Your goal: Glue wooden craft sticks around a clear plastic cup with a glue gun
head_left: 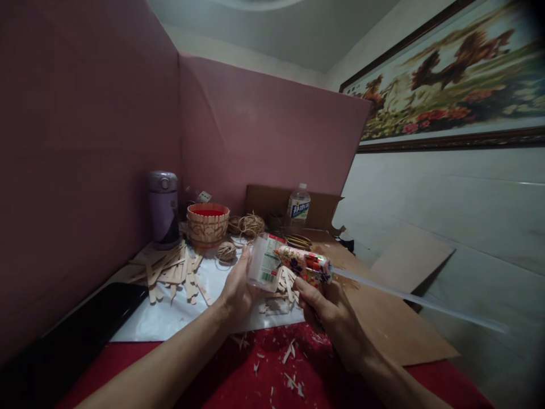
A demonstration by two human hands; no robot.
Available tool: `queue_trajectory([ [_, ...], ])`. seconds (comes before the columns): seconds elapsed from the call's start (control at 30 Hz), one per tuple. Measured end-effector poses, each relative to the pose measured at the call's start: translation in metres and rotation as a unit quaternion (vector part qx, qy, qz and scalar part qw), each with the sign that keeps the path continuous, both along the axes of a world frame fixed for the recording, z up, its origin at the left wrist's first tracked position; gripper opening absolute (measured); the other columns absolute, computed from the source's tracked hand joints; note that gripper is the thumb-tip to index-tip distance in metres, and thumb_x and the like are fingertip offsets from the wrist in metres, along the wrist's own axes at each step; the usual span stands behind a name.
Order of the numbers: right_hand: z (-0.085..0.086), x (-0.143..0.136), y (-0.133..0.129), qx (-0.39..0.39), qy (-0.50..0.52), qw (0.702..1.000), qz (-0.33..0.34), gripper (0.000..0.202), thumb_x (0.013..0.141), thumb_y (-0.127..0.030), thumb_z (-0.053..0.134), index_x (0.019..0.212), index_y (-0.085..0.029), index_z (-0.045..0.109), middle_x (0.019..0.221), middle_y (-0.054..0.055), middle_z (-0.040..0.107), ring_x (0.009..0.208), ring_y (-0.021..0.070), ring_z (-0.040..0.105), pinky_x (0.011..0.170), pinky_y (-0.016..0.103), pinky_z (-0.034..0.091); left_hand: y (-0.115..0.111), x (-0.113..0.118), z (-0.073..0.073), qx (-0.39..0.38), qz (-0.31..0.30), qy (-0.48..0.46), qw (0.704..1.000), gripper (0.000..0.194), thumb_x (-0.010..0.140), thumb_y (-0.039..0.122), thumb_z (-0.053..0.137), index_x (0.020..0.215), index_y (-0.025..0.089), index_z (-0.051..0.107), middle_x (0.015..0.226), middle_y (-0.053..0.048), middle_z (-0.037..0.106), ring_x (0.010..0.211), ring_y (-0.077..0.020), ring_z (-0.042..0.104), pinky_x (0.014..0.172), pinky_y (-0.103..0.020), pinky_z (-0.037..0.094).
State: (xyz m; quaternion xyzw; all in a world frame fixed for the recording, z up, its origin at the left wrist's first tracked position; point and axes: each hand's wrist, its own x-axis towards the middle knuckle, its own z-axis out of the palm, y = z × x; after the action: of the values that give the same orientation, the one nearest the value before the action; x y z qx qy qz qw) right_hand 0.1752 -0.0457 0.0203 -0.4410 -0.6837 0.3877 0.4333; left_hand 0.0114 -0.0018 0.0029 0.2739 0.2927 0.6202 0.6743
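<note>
My left hand (239, 287) is wrapped round a clear plastic container (260, 264) with a green and red label, tilted on its side. Closed round the grip of a flower-patterned glue gun (304, 262) is my right hand (326, 307). The gun's tip points left and meets or nearly meets the label; actual contact cannot be made out. A long clear glue stick (409, 296) sticks out of the gun's rear to the right. Below the container lie wooden sticks (288, 284), partly hidden by my hands.
On white paper (140, 324) lie several wooden sticks (172, 272) and a twine ball (226, 251). Behind stand a purple flask (164, 210), a stick-covered basket (208, 227) and a plastic bottle (298, 207). Cardboard (392, 324) lies right; a black device (106, 309), left. Scraps dot the red cloth (238, 375).
</note>
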Motion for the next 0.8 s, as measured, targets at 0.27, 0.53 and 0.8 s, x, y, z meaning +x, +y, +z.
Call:
queue_trajectory([
  [0.27,0.003,0.000,-0.007,-0.005,-0.025,1.000,0.004,0.056,0.091,-0.056,0.046,0.048,-0.019,0.039,0.040,-0.004,0.037,0.040,0.0076,0.032,0.044,0.025,0.025,-0.001,0.000,0.001,-0.004,-0.003,0.004,1.000,0.042,0.094,0.049,0.041,0.104,0.014,0.064,0.084,-0.010,0.072,0.068,-0.0223,0.066,0.067,-0.039,0.054],
  [0.53,-0.004,0.003,-0.007,-0.002,-0.036,0.999,0.008,0.055,0.092,-0.057,0.045,0.052,-0.019,0.039,0.045,-0.006,0.035,0.043,0.0073,0.031,0.046,0.025,0.024,-0.002,0.001,0.001,0.013,0.008,-0.002,1.000,0.047,0.094,0.049,0.040,0.112,0.013,0.063,0.085,-0.009,0.071,0.068,-0.0188,0.064,0.065,-0.031,0.053],
  [0.8,-0.001,0.003,-0.012,0.004,-0.042,0.999,0.009,0.052,0.092,-0.054,0.046,0.053,-0.020,0.037,0.046,-0.006,0.034,0.044,0.0077,0.031,0.046,0.025,0.024,-0.003,0.001,0.005,-0.001,-0.001,0.004,1.000,0.050,0.094,0.052,0.039,0.110,0.012,0.063,0.087,-0.011,0.071,0.068,-0.0204,0.064,0.066,-0.036,0.053],
])
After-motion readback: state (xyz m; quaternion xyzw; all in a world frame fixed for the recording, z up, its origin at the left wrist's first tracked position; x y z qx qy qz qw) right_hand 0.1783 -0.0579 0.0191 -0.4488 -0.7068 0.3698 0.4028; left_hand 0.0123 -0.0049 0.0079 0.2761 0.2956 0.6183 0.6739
